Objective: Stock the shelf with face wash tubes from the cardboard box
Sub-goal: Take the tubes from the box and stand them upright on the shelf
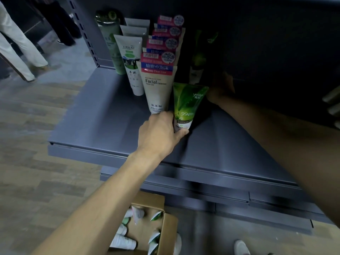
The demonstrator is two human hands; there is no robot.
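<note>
The left hand (159, 133) grips the lower end of a green aloe face wash tube (185, 105), thumb curled under its cap and fingers wrapped behind it, holding it upright on the grey metal shelf (103, 115). The tube stands just to the right of a row of cream "Facial cleanser" tubes (158, 85) with pink and blue tops, lined up one behind another toward the back of the shelf. Left of that row stands a row of white tubes (131, 61) with green labels, and beyond them a darker green tube (110, 43) near the shelf upright.

The right hand (220, 87) reaches into the dark back of the shelf, beside another green tube (198, 57) standing in shadow; I cannot tell whether its fingers are spread or closed on anything.

Below the shelf, on the wooden floor (36, 126), the open cardboard box (165, 229) holds more tubes (123, 240) lying loose. A person's pale trouser legs (18, 46) show at upper left.
</note>
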